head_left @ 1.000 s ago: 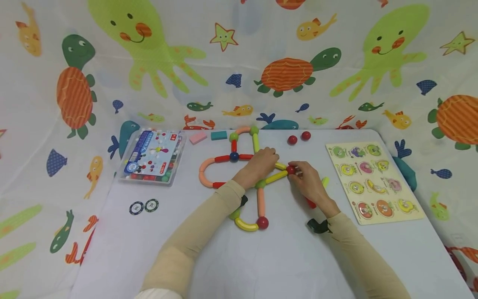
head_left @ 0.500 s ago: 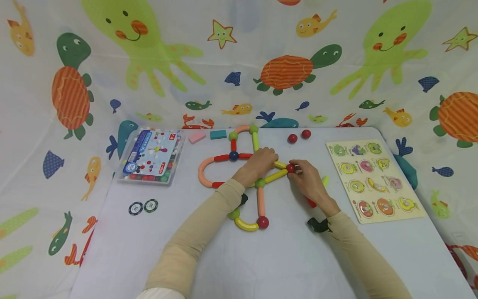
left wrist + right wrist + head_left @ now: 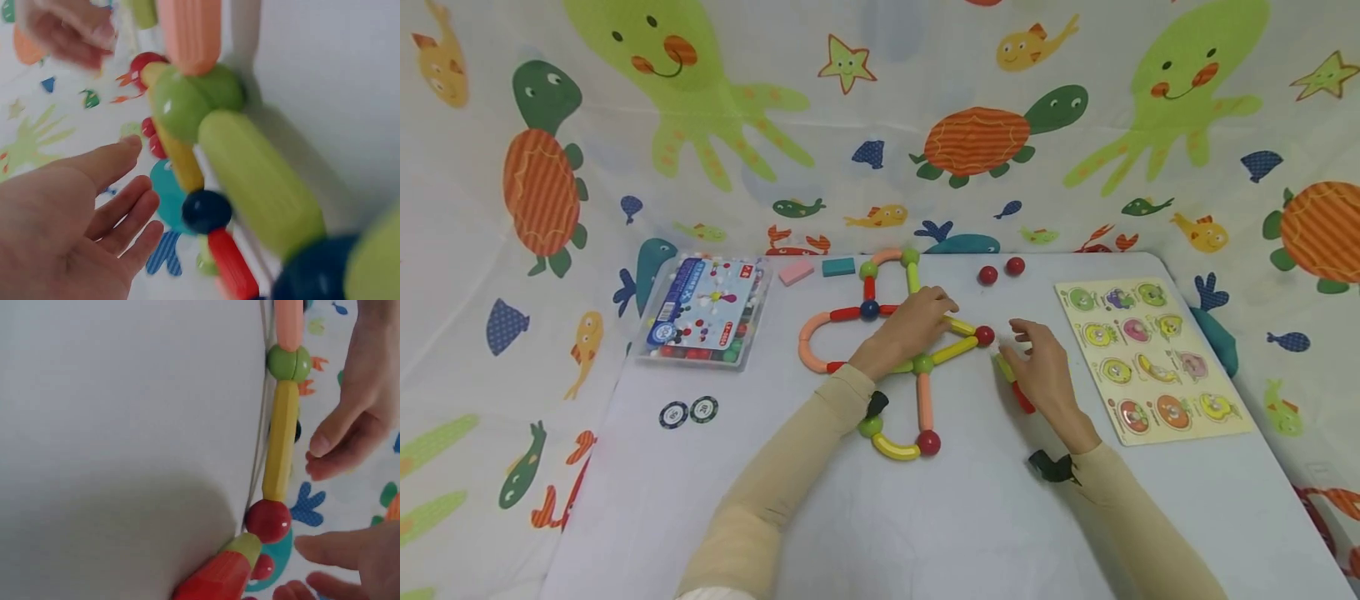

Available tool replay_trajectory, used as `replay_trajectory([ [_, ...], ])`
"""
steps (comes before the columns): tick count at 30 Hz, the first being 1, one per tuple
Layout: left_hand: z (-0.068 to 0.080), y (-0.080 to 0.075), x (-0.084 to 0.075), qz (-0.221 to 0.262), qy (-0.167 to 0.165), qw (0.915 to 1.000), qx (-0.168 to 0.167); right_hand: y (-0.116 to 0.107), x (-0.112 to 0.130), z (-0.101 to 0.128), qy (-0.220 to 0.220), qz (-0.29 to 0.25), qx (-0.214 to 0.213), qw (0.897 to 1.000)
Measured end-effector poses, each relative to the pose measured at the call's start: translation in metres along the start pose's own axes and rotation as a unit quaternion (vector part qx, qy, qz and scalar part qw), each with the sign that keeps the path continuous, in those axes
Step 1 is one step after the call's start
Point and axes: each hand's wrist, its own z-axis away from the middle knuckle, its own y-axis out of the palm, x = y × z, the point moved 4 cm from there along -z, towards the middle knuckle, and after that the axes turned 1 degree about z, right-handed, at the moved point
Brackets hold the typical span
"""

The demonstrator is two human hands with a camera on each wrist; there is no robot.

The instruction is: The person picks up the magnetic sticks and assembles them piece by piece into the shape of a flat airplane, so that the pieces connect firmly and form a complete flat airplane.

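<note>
In the head view, the left hand [image 3: 904,327] is resting flat on the middle of the stick-and-ball figure [image 3: 880,350] on the table [image 3: 925,517], its fingers lying relaxed over the sticks, probably to keep the figure from sliding. The right hand [image 3: 1043,371] is hovering just beside the red ball [image 3: 984,336], fingers loose and holding nothing. That ball is sitting at the right tip, where two yellow sticks are meeting. The lower yellow stick [image 3: 954,351] is running with its long axis from the green ball [image 3: 922,364] up and to the right, pointing at the red ball. A loose red-and-green stick [image 3: 1017,385] is lying partly under the right hand.

In the left wrist view, the left hand [image 3: 75,212] is showing straight, relaxed fingers, gripping nothing; the green ball [image 3: 187,100] and sticks are lying close beside it.

In the right wrist view, the yellow stick [image 3: 281,440] is lying along the table edge between the green ball [image 3: 289,362] and the red ball [image 3: 267,520]. The right hand's fingers [image 3: 331,550] are near the red ball but apart from it.
</note>
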Motion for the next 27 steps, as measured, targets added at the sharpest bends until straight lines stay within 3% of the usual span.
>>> replay_trajectory([
  [3,0.014,-0.012,0.001,0.031,-0.002,0.9992,-0.024,-0.006,-0.001,0.02,0.023,0.041,-0.01,0.999],
  [9,0.044,-0.032,0.007,0.06,-0.005,0.9964,-0.059,-0.003,-0.006,0.051,0.054,0.126,0.027,0.99],
  [20,0.086,-0.032,0.023,0.08,-0.041,0.9937,-0.068,-0.012,-0.02,0.064,0.046,0.171,0.005,0.984],
  [27,0.102,-0.035,0.034,0.106,-0.062,0.989,-0.083,-0.029,-0.027,0.078,0.029,0.183,-0.012,0.983],
])
